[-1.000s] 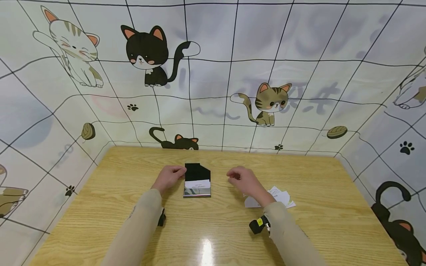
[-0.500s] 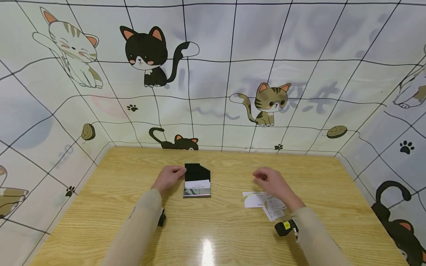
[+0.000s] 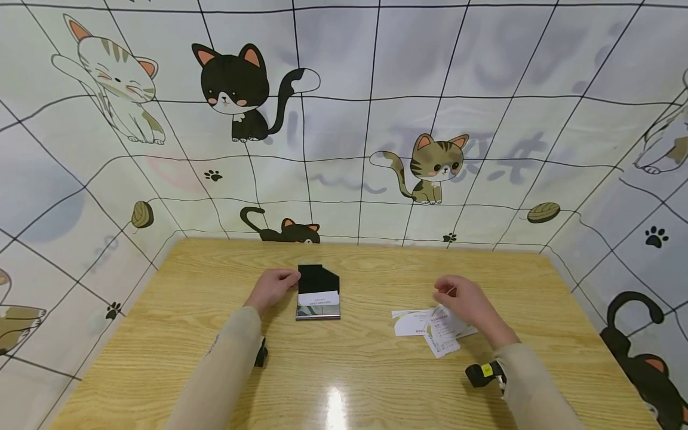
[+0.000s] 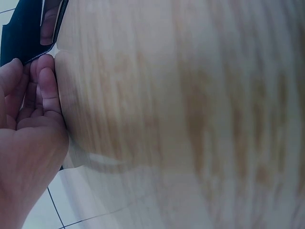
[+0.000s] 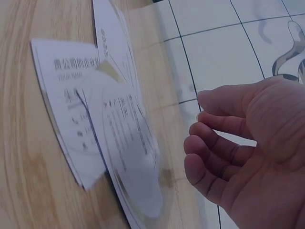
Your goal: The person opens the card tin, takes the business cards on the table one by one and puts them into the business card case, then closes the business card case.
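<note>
A business card case [image 3: 318, 279] lies unfolded on the table, its black inside facing up, with a white card [image 3: 319, 298] in its shiny metal half. My left hand [image 3: 270, 286] pinches the case's left edge between thumb and fingers; in the left wrist view those fingertips [image 4: 46, 61] meet the black corner. To the right, several white business cards [image 3: 442, 334] lie fanned in a loose, overlapping pile. My right hand [image 3: 463, 300] hovers at the pile's far side, fingers loosely curled with nothing between them. Print shows on the cards [image 5: 125, 138] in the right wrist view.
The wooden table [image 3: 333, 358] meets a cloth wall [image 3: 344, 131] printed with cats and grid lines at the back and both sides. A small black wrist camera [image 3: 478, 375] sits below my right wrist.
My right hand has moved right, from between the case and the cards to the far side of the pile, uncovering more cards. My left hand and the case have stayed put.
</note>
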`<action>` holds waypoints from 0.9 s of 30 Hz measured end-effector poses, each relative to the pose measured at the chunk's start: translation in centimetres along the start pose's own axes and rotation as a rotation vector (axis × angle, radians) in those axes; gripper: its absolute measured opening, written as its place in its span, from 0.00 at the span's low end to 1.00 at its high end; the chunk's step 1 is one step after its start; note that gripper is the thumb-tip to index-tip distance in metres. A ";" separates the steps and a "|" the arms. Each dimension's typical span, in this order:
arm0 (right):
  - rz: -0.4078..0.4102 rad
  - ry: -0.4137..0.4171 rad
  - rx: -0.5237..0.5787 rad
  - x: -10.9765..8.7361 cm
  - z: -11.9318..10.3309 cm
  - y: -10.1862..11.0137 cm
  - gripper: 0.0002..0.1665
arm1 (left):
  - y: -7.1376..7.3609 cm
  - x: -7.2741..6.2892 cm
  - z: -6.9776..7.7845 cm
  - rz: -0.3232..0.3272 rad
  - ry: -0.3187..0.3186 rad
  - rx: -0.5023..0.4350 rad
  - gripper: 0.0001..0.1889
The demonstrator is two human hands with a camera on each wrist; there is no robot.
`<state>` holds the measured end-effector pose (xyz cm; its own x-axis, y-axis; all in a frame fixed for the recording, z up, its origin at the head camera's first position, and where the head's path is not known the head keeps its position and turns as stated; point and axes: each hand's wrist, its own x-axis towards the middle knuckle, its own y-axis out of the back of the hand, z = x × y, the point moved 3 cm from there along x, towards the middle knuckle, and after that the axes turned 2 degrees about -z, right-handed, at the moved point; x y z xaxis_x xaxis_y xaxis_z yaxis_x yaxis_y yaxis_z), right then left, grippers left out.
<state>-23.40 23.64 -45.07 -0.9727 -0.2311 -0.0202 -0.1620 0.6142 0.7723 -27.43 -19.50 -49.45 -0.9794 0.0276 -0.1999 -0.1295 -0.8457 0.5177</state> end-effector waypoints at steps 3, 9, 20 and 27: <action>-0.009 -0.028 -0.014 -0.2 0.8 0.5 0.12 | 0.0 0.0 0.0 -0.001 0.000 -0.010 0.14; -0.049 -0.092 -0.055 -0.6 2.5 1.2 0.15 | 0.0 0.0 -0.1 -0.006 -0.001 -0.018 0.15; -0.135 -0.137 -0.111 -1.1 2.9 2.0 0.21 | 0.1 0.0 0.1 0.001 0.015 -0.020 0.15; -0.218 -0.152 -0.133 -1.1 3.4 1.9 0.23 | 0.0 0.1 -0.1 0.004 0.006 -0.025 0.14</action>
<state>-23.15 27.63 -45.76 -0.9328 -0.2250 -0.2815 -0.3562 0.4563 0.8154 -27.50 -19.57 -49.55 -0.9790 0.0212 -0.2026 -0.1216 -0.8588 0.4977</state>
